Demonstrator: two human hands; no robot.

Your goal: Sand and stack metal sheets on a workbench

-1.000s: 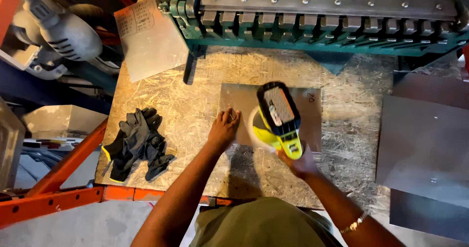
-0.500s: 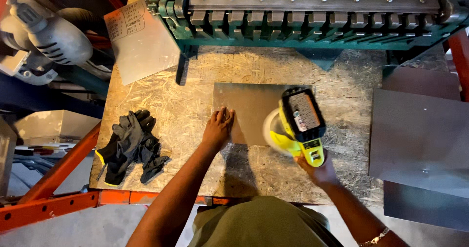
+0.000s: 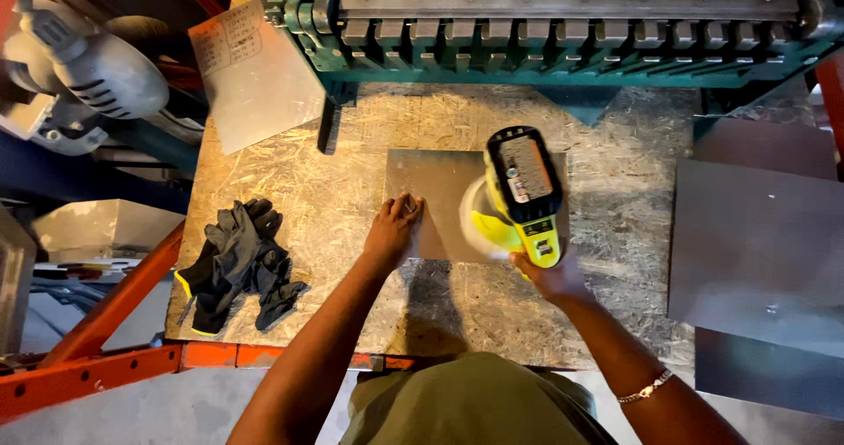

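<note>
Layout of your bench, seen from above.
Your metal sheet (image 3: pixel 431 190) lies flat at the middle of the board tabletop (image 3: pixel 352 128), in front of the bending machine (image 3: pixel 563 32) that spans the far edge. Your left hand (image 3: pixel 393 229) rests on the sheet's near left part; your right hand (image 3: pixel 549 273) sits at its near right corner, holding the power tool (image 3: pixel 519 194) on the sheet's right half. A pair of gloves (image 3: pixel 237 265) lies well apart to your left, near the table's left edge. A second sheet (image 3: pixel 259 80) overhangs the far left corner. Stacked metal panels (image 3: pixel 756 251) lie to your right, beside the table. A grinder (image 3: pixel 83 67) sits off the table, far left.
</note>
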